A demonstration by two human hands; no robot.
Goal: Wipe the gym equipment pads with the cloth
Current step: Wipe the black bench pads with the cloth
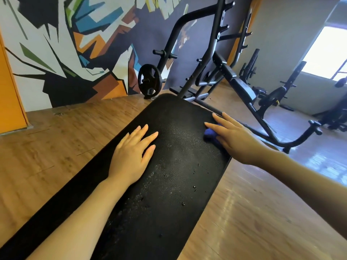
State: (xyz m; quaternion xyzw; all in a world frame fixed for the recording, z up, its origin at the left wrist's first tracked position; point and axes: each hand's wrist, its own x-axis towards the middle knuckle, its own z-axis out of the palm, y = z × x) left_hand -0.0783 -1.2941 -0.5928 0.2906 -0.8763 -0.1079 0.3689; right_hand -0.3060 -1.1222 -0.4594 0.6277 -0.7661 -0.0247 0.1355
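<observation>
A long black textured bench pad (pixel 174 175) runs from the bottom of the view up to the middle. Water droplets dot its right half. My left hand (pixel 131 152) lies flat on the pad's left side, fingers straight and spread. My right hand (pixel 234 137) presses a small blue cloth (pixel 210 135) against the pad near its right edge, fingers stretched out over it. Most of the cloth is hidden under the palm.
A black rack (pixel 212 53) with an incline bench (pixel 242 85) stands just beyond the pad's far end. A weight plate (pixel 149 79) hangs by the painted wall (pixel 75 44). Wooden floor (pixel 47 147) lies on both sides. More machines (pixel 334 113) stand at the far right.
</observation>
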